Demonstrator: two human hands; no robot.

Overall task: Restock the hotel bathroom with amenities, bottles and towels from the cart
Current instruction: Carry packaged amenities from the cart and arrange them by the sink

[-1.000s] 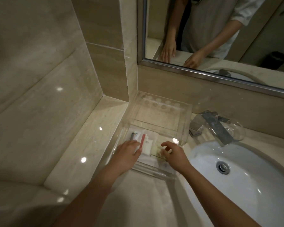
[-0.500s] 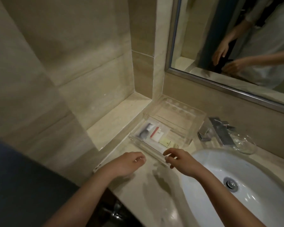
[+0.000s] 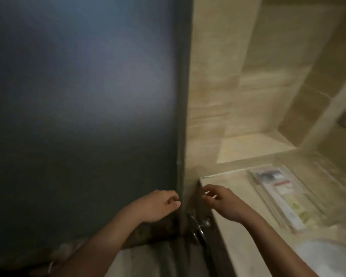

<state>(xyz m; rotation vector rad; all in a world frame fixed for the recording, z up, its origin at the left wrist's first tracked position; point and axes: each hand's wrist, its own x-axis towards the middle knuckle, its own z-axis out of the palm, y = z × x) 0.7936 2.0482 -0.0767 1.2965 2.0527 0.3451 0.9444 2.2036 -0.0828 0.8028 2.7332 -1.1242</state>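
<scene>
both the left hand (image 3: 158, 204) and right hand (image 3: 224, 203) are hanging loosely curled and seemingly empty, though blurred; the clear acrylic amenity tray (image 3: 284, 196) is sitting stocked on the beige stone counter (image 3: 238, 232), so fetching bottles or towels is likely coming next.

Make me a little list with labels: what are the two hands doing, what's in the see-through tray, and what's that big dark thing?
left hand: empty, fingers loosely curled, in front of the dark door's edge
right hand: empty, fingers half bent, over the counter's corner
tray: clear, on the counter, apart from both hands
in the tray: small packets, blurry
door: big, dark, frosted, on the left
counter: beige stone
sink: white, bottom right
</scene>
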